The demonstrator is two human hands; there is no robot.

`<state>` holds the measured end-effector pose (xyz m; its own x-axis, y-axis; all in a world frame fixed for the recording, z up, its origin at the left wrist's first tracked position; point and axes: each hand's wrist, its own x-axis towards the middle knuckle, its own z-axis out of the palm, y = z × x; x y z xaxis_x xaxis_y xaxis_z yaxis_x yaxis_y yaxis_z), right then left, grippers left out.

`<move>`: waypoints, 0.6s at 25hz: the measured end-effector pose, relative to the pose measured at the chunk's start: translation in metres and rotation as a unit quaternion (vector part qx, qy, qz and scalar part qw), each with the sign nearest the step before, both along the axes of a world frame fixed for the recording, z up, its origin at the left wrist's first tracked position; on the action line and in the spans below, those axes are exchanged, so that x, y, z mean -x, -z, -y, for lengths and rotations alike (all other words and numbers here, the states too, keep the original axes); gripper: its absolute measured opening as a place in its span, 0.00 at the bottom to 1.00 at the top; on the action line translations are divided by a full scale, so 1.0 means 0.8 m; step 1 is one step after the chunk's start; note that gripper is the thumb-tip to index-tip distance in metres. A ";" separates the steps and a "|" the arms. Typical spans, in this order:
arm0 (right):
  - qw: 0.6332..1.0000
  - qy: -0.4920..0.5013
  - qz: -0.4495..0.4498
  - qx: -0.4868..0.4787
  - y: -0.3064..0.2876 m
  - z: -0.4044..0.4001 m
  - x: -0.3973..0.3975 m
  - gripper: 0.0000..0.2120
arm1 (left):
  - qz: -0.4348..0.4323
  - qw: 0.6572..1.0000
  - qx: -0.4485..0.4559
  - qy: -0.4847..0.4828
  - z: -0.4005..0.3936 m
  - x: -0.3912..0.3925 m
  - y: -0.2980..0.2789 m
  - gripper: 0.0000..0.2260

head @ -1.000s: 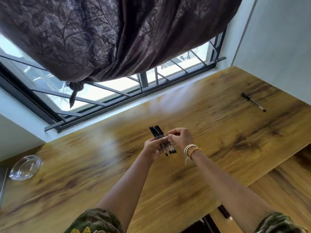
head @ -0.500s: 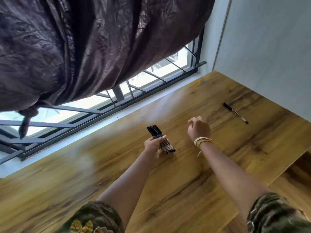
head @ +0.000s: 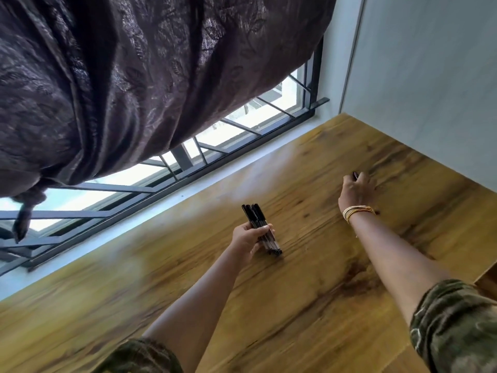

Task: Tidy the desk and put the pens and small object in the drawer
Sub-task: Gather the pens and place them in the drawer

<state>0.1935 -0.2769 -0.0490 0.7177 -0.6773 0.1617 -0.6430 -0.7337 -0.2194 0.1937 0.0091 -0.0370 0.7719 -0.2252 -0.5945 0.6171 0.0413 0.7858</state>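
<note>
My left hand (head: 248,238) is closed around a bundle of several black pens (head: 256,220), held just above the middle of the wooden desk (head: 295,319); their lower ends stick out under my fingers. My right hand (head: 356,191), with bracelets on the wrist, reaches far right over a single black pen (head: 355,174). Only that pen's dark end shows past my fingers, and the rest is hidden under the hand. Whether those fingers have closed on it is unclear. No drawer or small object is visible.
A dark patterned curtain (head: 134,76) hangs above a barred window (head: 215,157) along the desk's far edge. A pale wall (head: 430,90) borders the desk on the right. The desk's right edge drops off at the lower right.
My right hand left the pen bundle and moved right to the lone pen, now covering it. The left hand kept the bundle. The view swung right, so the glass dish is out of sight.
</note>
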 end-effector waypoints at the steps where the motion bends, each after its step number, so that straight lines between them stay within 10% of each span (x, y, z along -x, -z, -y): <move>1: 1.000 -0.004 0.007 -0.008 0.000 -0.002 0.001 0.13 | 0.021 1.000 -0.003 0.015 -0.003 0.004 -0.003 0.11; 6: 0.984 0.002 0.069 -0.166 -0.015 -0.046 0.027 0.19 | 0.048 0.998 0.018 0.025 -0.020 0.031 -0.016 0.12; 15: 0.783 -0.038 0.189 -0.591 -0.033 -0.260 0.119 0.07 | -0.012 0.996 0.035 -0.080 -0.061 0.096 -0.013 0.09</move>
<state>0.0983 -0.0690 -0.0224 0.8155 -0.4716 -0.3356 -0.3326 0.0927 -0.9385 0.1172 0.0577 -0.0267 0.7870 -0.1428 -0.6002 0.6169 0.1946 0.7626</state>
